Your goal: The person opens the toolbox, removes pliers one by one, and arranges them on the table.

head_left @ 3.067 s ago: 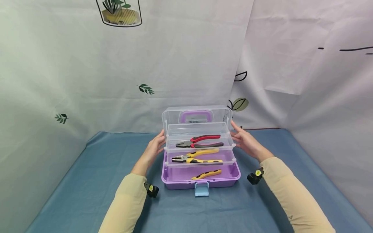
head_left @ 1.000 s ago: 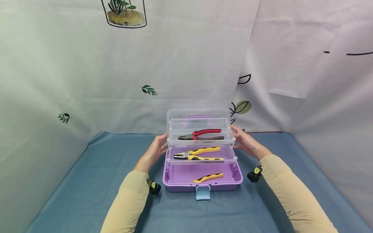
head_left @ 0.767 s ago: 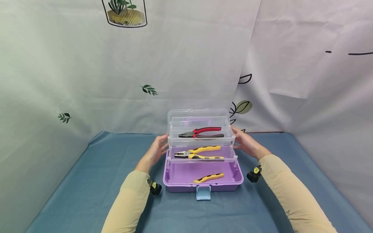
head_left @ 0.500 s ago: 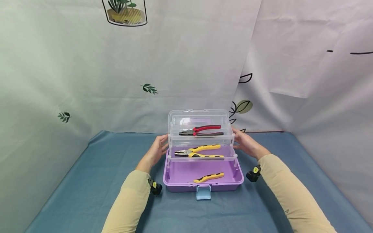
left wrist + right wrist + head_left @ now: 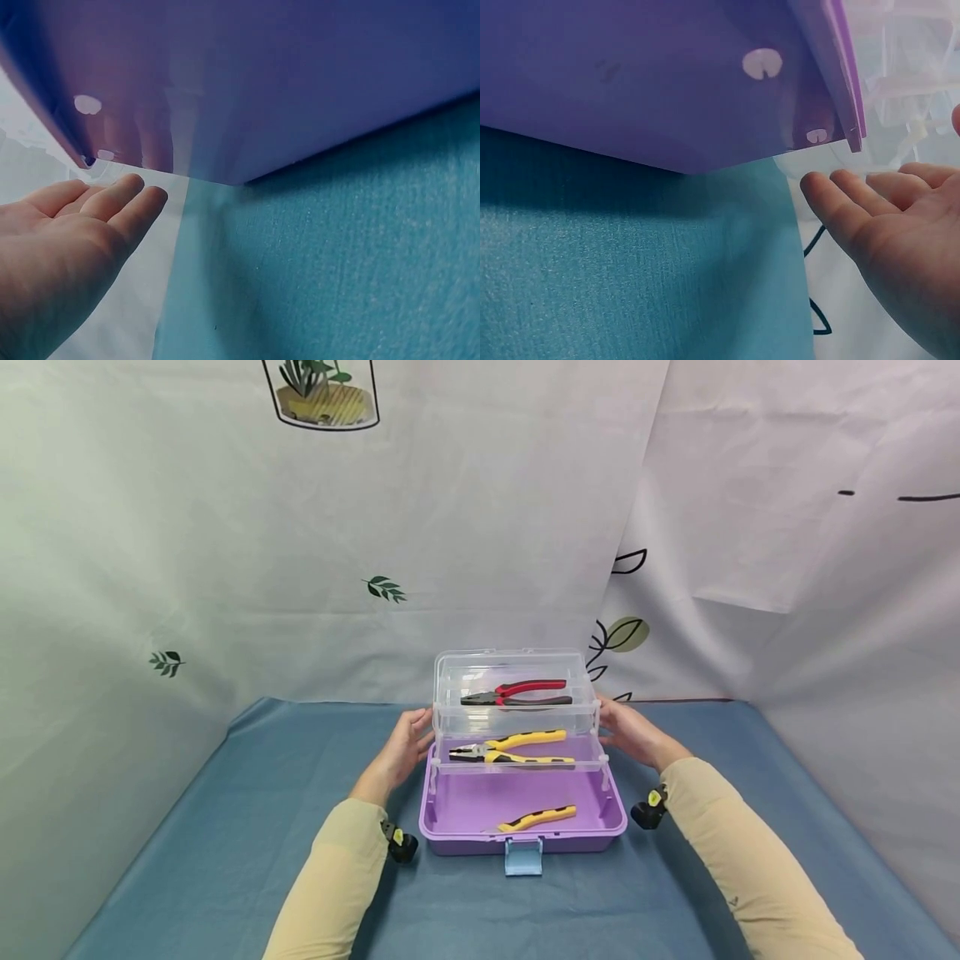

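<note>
Your left hand [image 5: 400,750] and right hand [image 5: 633,733], fingers loose, flank the purple toolbox [image 5: 467,844] on the table [image 5: 225,860]. Opening its tiered trays [image 5: 480,722] seems the step; next, probably settle them gently.

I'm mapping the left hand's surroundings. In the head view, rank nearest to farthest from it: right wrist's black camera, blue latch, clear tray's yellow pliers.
From the left hand:
1. Yellow pliers: to its right, on the lower tray.
2. Blue latch: on the purple box's front.
3. Right wrist's black camera: right of the box.
</note>
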`<control>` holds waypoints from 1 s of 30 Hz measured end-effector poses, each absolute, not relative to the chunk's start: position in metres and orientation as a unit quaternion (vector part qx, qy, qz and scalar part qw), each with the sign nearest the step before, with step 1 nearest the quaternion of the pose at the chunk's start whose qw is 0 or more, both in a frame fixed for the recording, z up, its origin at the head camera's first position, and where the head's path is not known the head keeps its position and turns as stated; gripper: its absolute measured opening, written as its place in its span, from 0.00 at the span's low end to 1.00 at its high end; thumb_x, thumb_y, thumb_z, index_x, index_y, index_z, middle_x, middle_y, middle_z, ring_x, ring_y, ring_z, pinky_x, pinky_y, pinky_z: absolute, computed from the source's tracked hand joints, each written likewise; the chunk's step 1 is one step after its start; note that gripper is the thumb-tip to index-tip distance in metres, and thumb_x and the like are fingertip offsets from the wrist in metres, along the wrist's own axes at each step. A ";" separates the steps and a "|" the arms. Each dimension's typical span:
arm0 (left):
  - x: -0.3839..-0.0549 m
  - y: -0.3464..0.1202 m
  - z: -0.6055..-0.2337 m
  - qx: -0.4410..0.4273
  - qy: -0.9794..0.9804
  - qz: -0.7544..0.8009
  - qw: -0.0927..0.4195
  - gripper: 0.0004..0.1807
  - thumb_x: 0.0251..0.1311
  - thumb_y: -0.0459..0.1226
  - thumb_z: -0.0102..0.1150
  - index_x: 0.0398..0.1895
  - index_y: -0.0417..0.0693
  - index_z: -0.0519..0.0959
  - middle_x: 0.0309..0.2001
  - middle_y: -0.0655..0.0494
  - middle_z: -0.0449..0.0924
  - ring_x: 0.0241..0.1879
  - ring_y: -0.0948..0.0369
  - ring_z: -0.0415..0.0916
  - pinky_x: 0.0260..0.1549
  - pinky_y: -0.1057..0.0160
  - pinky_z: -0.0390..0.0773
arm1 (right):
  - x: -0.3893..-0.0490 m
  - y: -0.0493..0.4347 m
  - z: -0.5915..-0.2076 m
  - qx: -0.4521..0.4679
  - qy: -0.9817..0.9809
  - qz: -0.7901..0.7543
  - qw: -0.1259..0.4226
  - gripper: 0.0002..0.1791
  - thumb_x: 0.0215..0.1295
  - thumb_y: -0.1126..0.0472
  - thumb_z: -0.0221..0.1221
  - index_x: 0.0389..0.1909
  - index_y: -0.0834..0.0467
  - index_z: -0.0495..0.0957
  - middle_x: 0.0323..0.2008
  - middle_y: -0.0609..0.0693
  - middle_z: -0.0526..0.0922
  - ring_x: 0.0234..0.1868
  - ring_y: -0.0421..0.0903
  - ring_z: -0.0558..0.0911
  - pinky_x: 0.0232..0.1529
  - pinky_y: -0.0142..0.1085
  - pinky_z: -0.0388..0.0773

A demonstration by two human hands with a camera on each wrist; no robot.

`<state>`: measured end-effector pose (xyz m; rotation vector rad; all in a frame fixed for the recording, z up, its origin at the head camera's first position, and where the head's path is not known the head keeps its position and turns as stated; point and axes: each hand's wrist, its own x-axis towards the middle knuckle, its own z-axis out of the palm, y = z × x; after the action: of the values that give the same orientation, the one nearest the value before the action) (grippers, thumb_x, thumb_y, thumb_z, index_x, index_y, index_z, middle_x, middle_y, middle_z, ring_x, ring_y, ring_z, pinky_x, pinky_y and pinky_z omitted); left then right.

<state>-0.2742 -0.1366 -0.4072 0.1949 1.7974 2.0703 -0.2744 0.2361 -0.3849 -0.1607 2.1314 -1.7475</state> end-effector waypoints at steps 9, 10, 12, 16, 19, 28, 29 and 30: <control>-0.273 -0.138 -0.409 0.065 0.646 0.735 0.196 0.39 0.64 0.50 0.23 0.74 0.39 0.37 0.76 0.48 0.31 0.75 0.47 0.36 0.73 0.45 0.42 | -0.274 0.233 -0.386 -0.050 0.768 -0.608 0.196 0.35 0.67 0.59 0.36 0.75 0.55 0.41 0.75 0.57 0.44 0.75 0.61 0.43 0.70 0.64 0.48; -0.273 -0.139 -0.409 0.065 0.646 0.734 0.197 0.39 0.64 0.50 0.22 0.74 0.39 0.37 0.76 0.48 0.31 0.75 0.47 0.36 0.73 0.45 0.42 | -0.274 0.233 -0.386 -0.047 0.769 -0.606 0.198 0.35 0.67 0.59 0.36 0.75 0.54 0.41 0.75 0.56 0.44 0.75 0.60 0.43 0.70 0.64 0.48; -0.272 -0.139 -0.410 0.063 0.647 0.733 0.198 0.39 0.64 0.50 0.22 0.74 0.39 0.37 0.76 0.48 0.31 0.74 0.47 0.36 0.73 0.45 0.42 | -0.274 0.232 -0.387 -0.050 0.771 -0.603 0.200 0.35 0.68 0.59 0.36 0.75 0.54 0.39 0.75 0.57 0.43 0.75 0.61 0.43 0.70 0.64 0.48; -0.272 -0.139 -0.410 0.057 0.647 0.734 0.200 0.39 0.64 0.51 0.22 0.74 0.39 0.37 0.76 0.47 0.31 0.75 0.46 0.35 0.73 0.45 0.41 | -0.274 0.231 -0.387 -0.047 0.762 -0.614 0.201 0.35 0.67 0.60 0.36 0.75 0.56 0.39 0.75 0.58 0.44 0.75 0.61 0.43 0.71 0.63 0.48; -0.273 -0.139 -0.409 0.050 0.642 0.737 0.205 0.40 0.64 0.52 0.22 0.74 0.40 0.36 0.76 0.48 0.30 0.75 0.47 0.34 0.74 0.46 0.41 | -0.274 0.231 -0.387 -0.046 0.755 -0.622 0.202 0.36 0.67 0.60 0.35 0.75 0.57 0.38 0.75 0.59 0.43 0.75 0.61 0.43 0.71 0.62 0.47; -0.274 -0.139 -0.408 0.048 0.639 0.736 0.219 0.40 0.64 0.53 0.22 0.74 0.40 0.34 0.76 0.48 0.30 0.75 0.47 0.33 0.74 0.46 0.41 | -0.273 0.232 -0.390 -0.048 0.746 -0.631 0.205 0.34 0.69 0.57 0.32 0.75 0.58 0.37 0.75 0.58 0.43 0.75 0.60 0.42 0.72 0.61 0.46; -0.273 -0.139 -0.408 0.048 0.638 0.737 0.219 0.40 0.64 0.53 0.21 0.74 0.40 0.35 0.76 0.48 0.30 0.75 0.47 0.34 0.73 0.46 0.42 | -0.273 0.232 -0.390 -0.048 0.744 -0.634 0.205 0.34 0.69 0.57 0.32 0.75 0.58 0.37 0.75 0.58 0.43 0.75 0.59 0.42 0.72 0.61 0.46; -0.273 -0.139 -0.409 0.048 0.638 0.737 0.220 0.40 0.65 0.52 0.21 0.74 0.40 0.34 0.76 0.48 0.30 0.75 0.47 0.34 0.73 0.46 0.42 | -0.273 0.233 -0.391 -0.047 0.742 -0.637 0.205 0.34 0.69 0.57 0.32 0.75 0.58 0.38 0.75 0.58 0.44 0.75 0.59 0.43 0.72 0.61 0.47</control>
<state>-0.2730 -0.1391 -0.4086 0.1317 1.7637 2.0367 -0.2731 0.2325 -0.3910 -0.1307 2.0679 -1.7743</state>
